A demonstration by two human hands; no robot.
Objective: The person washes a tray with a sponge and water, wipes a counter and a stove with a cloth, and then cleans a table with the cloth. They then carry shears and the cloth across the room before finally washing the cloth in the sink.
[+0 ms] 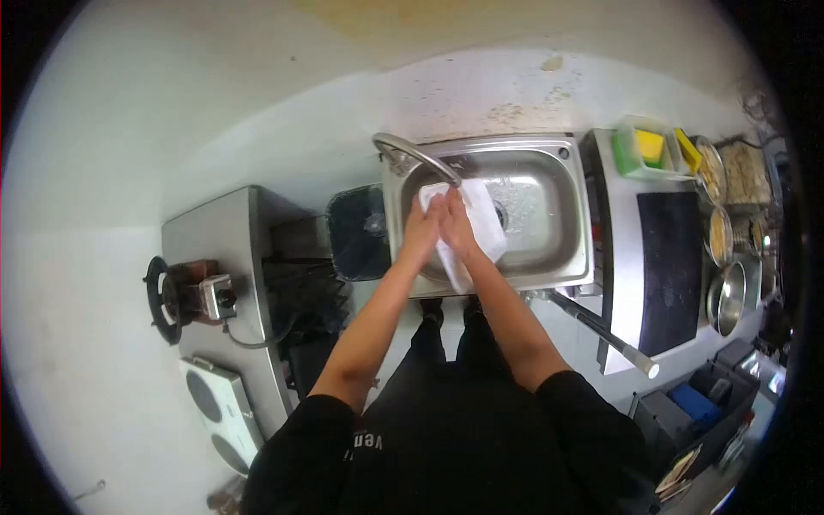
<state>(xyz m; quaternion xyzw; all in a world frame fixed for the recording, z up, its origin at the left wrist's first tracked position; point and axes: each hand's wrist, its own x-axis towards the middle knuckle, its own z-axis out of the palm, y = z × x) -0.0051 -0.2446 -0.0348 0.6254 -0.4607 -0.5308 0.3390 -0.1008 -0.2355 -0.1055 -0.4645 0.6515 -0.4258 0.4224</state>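
Note:
A white cloth point(486, 225) lies spread in the left part of the steel sink point(579, 232), its lower end hanging over the front rim. Under the curved tap point(421, 154), my left hand point(421, 227) and my right hand point(457, 225) are close together on the cloth. Both hands look closed, gripping the cloth between them, though the fingertips are partly hidden. Water wets the basin around the drain point(500, 215).
To the left are a dark bin point(356, 232), a gas burner point(167, 300) and a two-plate cooker point(219, 412). On the right stand a steel counter with a black mat point(668, 270), a sponge container point(645, 148) and metal bowls point(730, 299). A grey-handled pole point(605, 333) leans by the sink.

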